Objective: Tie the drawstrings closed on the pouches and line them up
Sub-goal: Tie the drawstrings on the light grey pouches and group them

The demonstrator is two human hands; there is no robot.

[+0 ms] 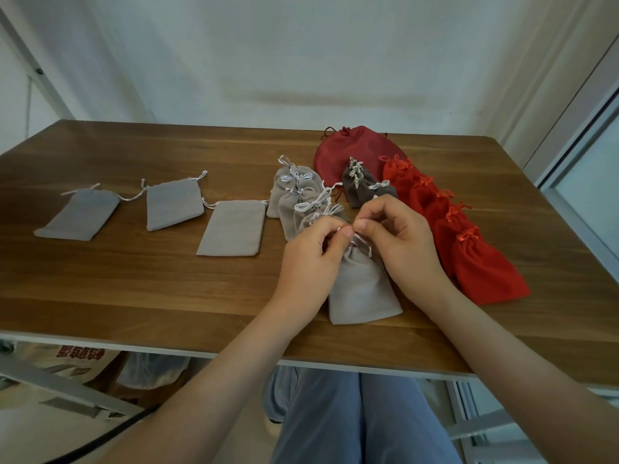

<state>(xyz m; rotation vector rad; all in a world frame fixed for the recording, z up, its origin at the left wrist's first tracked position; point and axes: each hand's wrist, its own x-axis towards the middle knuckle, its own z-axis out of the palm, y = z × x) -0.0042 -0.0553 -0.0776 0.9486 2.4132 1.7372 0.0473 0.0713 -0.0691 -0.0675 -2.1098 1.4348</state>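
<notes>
Soft, even daylight; faint shadows, wide-angle bending at edges.

A grey pouch, neck gathered, lies near the desk's front edge. Three untied grey pouches lie flat toward the left edge. A tied grey row and red row slant toward the far edge.

Single head-worn wide-angle view, aimed forward and down from a seat at the near edge.

Looks steeply down across the surface, with its near edge low in frame and its far edge and the wall above. Sits close enough to take in both forearms along the bottom, with the left hand and right hand meeting just right of centre over a grey pouch. Reaches below the near edge to legs in grey trousers at bottom centre. Bows the far edge slightly, as a wide lens does.
</notes>
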